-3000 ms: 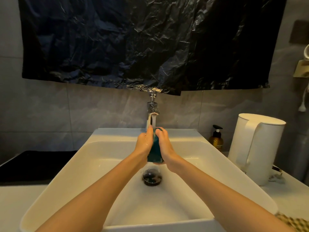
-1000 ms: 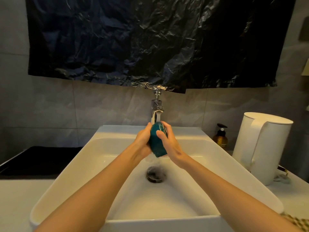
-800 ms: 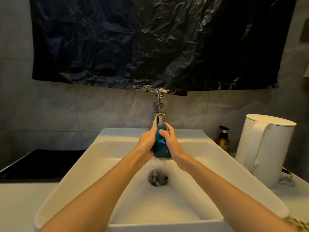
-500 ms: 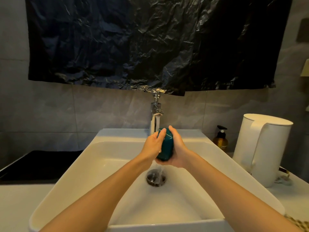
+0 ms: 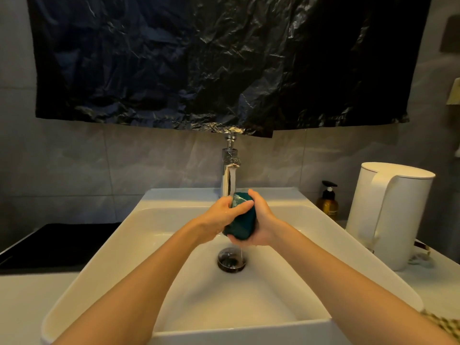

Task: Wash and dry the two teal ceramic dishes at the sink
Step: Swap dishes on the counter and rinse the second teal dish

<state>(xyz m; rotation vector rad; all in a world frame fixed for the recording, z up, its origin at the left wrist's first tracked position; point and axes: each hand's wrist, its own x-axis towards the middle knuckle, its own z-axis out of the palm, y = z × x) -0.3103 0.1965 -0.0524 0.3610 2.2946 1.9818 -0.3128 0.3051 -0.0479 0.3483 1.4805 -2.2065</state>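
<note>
A teal ceramic dish (image 5: 243,221) is held on edge under the running chrome tap (image 5: 229,168), above the white sink (image 5: 139,235). My right hand (image 5: 261,220) cups it from the right and below. My left hand (image 5: 221,216) presses on its left face, fingers across the top. Water runs off the dish down to the drain (image 5: 231,259). I see only one teal dish; a second one is not in view.
A white electric kettle (image 5: 388,212) stands on the counter at the right, with an amber pump bottle (image 5: 328,204) behind it. A black surface (image 5: 57,241) lies left of the sink. A checked cloth (image 5: 443,324) shows at the lower right edge. Black plastic sheet (image 5: 224,61) hangs above the tap.
The dish has turned between my hands under the water, and my left fingers have slid over its upper face. My right hand has shifted lower under it.
</note>
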